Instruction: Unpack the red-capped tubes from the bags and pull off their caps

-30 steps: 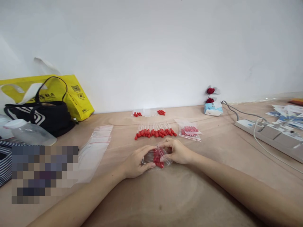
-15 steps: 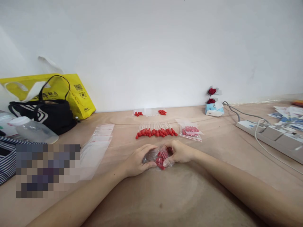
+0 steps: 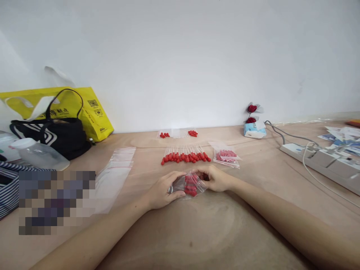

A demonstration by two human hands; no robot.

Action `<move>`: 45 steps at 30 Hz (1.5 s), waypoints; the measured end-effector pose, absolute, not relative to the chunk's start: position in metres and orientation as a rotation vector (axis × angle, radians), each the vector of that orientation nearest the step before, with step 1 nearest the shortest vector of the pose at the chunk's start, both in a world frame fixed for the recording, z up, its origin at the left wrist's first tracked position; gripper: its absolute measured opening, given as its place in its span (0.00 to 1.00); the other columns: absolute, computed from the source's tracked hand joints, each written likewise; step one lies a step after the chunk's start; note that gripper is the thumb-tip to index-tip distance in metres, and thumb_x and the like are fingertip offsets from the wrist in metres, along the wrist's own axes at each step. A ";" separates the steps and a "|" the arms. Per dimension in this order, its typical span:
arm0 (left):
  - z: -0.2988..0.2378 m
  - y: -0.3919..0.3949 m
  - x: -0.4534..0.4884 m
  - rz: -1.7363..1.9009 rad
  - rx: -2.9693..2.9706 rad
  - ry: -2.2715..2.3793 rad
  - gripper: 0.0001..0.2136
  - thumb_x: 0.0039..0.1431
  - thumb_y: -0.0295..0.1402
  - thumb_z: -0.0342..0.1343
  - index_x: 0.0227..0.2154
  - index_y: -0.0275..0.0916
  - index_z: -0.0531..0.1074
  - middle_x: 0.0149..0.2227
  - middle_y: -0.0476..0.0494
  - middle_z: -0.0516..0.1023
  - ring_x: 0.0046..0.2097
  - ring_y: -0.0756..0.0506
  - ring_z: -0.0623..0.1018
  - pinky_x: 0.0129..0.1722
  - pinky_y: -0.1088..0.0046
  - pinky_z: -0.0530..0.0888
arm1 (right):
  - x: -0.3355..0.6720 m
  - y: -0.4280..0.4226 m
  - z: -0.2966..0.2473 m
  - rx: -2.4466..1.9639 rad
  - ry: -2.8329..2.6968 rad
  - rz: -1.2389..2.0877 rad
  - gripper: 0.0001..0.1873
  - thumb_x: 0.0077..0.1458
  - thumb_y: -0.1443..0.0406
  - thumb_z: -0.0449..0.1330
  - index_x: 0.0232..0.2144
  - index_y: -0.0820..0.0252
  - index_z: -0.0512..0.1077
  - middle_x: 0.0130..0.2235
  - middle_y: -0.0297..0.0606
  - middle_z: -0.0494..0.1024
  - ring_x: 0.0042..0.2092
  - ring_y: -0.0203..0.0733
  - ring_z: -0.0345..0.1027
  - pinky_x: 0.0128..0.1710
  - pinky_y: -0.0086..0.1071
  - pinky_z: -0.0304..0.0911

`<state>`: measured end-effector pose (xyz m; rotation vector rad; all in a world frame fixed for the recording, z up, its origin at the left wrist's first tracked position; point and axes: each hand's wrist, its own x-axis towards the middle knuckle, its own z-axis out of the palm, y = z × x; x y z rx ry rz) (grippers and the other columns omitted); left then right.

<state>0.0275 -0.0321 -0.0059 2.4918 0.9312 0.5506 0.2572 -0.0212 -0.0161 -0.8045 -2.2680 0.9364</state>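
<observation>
In the head view, a clear bag of red pieces is held between both hands at the near middle: its left end by the left hand, its right by the right hand. Farther off, red-tipped sticks are laid in a row, left of filled bags.

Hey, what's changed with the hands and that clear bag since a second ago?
The right hand has drawn its thumb back rightward, showing more of the red tips inside the clear bag. The left hand keeps hold of its left end. The red-tipped row stayed put.
</observation>
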 end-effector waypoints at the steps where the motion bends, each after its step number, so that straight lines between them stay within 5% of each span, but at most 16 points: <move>1: -0.006 -0.032 0.028 0.553 2.488 0.937 0.21 0.54 0.39 0.52 0.50 0.42 0.58 0.49 0.44 0.68 0.47 0.45 0.69 0.46 0.68 0.66 | 0.258 -0.021 -0.016 -0.809 -2.263 0.931 0.19 0.45 0.72 0.54 0.43 0.61 0.66 0.26 0.30 0.68 0.25 0.29 0.58 0.25 0.23 0.55; 11: -0.006 -0.032 0.029 0.570 2.479 0.944 0.17 0.54 0.37 0.51 0.47 0.41 0.61 0.47 0.44 0.68 0.47 0.46 0.69 0.46 0.69 0.66 | 0.255 -0.019 -0.015 -0.812 -2.158 1.294 0.23 0.43 0.57 0.62 0.41 0.62 0.69 0.29 0.32 0.70 0.28 0.31 0.60 0.27 0.25 0.57; 18: -0.003 -0.034 0.029 0.557 2.457 1.010 0.18 0.54 0.38 0.51 0.48 0.41 0.61 0.48 0.45 0.69 0.47 0.45 0.70 0.45 0.69 0.66 | 0.274 -0.006 -0.014 -0.901 -1.969 1.353 0.21 0.43 0.59 0.62 0.39 0.63 0.68 0.22 0.26 0.61 0.23 0.27 0.53 0.23 0.23 0.51; 32: -0.002 -0.034 0.029 0.536 2.456 1.012 0.16 0.54 0.37 0.50 0.46 0.41 0.62 0.47 0.44 0.69 0.46 0.45 0.70 0.45 0.67 0.67 | 0.288 -0.002 -0.003 -1.025 -1.784 1.434 0.16 0.38 0.62 0.64 0.30 0.63 0.67 0.25 0.30 0.71 0.25 0.30 0.64 0.27 0.27 0.61; 45: -0.003 -0.034 0.029 0.559 2.465 0.985 0.16 0.54 0.37 0.51 0.46 0.41 0.61 0.46 0.45 0.69 0.45 0.46 0.70 0.44 0.69 0.67 | 0.338 0.028 0.013 -1.299 -1.385 0.496 0.13 0.41 0.60 0.60 0.31 0.62 0.69 0.29 0.38 0.74 0.27 0.35 0.66 0.27 0.31 0.62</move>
